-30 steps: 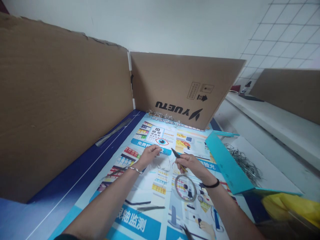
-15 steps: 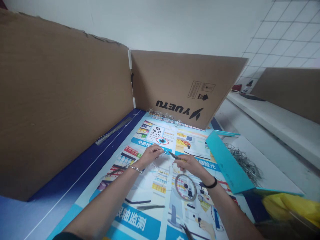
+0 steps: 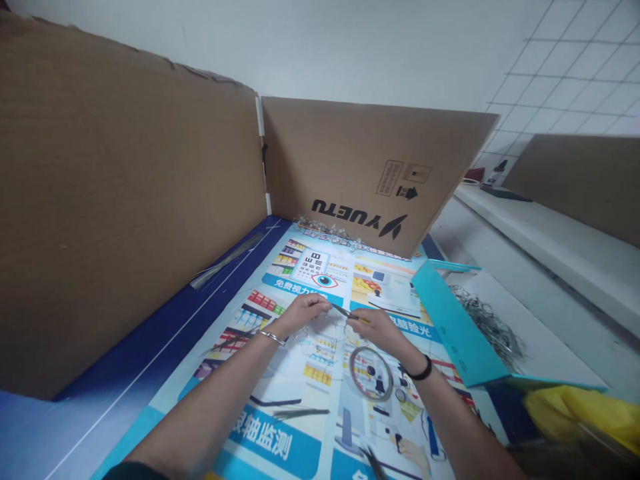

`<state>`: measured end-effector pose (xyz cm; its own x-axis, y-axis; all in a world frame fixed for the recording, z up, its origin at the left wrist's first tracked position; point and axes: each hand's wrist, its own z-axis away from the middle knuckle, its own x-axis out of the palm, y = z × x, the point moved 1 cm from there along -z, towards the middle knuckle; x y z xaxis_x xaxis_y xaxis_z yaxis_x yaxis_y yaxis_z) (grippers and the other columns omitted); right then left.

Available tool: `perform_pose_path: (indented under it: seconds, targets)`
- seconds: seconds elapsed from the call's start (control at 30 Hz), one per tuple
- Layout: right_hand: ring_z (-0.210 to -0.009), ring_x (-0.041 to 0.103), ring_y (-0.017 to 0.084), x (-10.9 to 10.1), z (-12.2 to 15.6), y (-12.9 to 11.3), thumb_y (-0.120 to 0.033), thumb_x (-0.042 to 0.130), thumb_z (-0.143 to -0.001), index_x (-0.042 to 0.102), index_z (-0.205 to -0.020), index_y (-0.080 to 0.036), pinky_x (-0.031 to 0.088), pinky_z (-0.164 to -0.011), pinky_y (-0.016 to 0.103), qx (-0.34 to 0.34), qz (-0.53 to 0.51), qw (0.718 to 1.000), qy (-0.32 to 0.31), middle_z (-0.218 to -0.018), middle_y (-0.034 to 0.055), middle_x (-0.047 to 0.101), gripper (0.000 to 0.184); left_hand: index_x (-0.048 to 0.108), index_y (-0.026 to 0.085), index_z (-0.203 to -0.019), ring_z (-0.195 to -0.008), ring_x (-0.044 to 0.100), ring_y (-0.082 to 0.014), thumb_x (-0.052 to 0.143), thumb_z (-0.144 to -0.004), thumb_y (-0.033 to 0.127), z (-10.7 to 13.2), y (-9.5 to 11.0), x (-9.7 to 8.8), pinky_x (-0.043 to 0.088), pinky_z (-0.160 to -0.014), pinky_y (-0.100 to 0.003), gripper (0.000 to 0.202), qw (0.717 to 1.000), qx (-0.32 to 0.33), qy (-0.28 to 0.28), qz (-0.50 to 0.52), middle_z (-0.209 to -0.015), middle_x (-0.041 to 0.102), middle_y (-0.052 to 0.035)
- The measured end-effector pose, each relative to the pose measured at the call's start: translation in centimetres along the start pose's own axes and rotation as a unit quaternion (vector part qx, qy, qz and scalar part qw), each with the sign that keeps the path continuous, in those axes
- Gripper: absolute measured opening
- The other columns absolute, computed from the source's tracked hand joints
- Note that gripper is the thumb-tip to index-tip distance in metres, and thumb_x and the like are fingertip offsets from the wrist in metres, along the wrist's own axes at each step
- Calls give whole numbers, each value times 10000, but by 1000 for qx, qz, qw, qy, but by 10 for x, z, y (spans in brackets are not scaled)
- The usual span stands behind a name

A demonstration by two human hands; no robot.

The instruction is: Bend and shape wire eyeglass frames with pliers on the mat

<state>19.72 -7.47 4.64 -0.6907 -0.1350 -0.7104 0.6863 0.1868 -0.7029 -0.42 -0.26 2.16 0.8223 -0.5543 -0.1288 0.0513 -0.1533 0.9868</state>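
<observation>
My left hand (image 3: 305,315) is closed in a pinch over the printed sheet, with thin wire at its fingertips and fine strands hanging below. My right hand (image 3: 377,328) is wrapped round dark needle-nose pliers (image 3: 344,311), whose slim tips point left and reach the left fingertips. Whether the jaws grip the wire is too small to tell. Just below the right hand lies a round coil of wire (image 3: 354,379). Cut lengths of wire (image 3: 303,414) rest on the sheet under the left hand.
Cardboard panels (image 3: 150,200) stand at the left and back. Small wire pieces (image 3: 325,230) line the back panel's foot. A turquoise box (image 3: 455,327) at the right holds many tangled wires (image 3: 493,330). More straight wires (image 3: 227,261) lie left; a dark tool (image 3: 373,462) lies near the front.
The plier tips have moved left to the left fingertips, closing the small gap between the hands. The left hand has dipped slightly; the light wire end there no longer shows plainly.
</observation>
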Motion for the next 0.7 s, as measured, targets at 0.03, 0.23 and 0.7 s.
perform_pose_path:
  seconds: [0.03, 0.23, 0.7]
  targets:
    - [-565, 483, 107, 0, 0, -1, -424, 479, -837, 544, -660, -195, 345, -532, 219, -1, 10, 1000, 3, -588, -26, 522, 296, 665, 146, -761, -587, 445, -107, 592, -747, 387, 0, 0, 0, 343, -562, -226, 252, 1000, -3, -1, 6, -632, 552, 4]
    - [-593, 485, 111, 6, -2, 0, -404, 465, -850, 571, -690, -198, 335, -553, 223, -20, 55, 998, 14, -630, -21, 550, 281, 644, 132, -758, -559, 407, -86, 635, -716, 384, 1, -3, 0, 295, -543, -214, 256, 999, -23, -14, 30, -607, 513, 27]
    - [-772, 568, 159, -4, -4, 8, -383, 514, -848, 629, -850, -204, 431, -699, 272, -77, 94, 989, 79, -816, 39, 623, 213, 593, 120, -696, -540, 399, -79, 652, -722, 431, 4, 3, -1, 286, -531, -219, 317, 992, -32, -86, 89, -591, 491, 22]
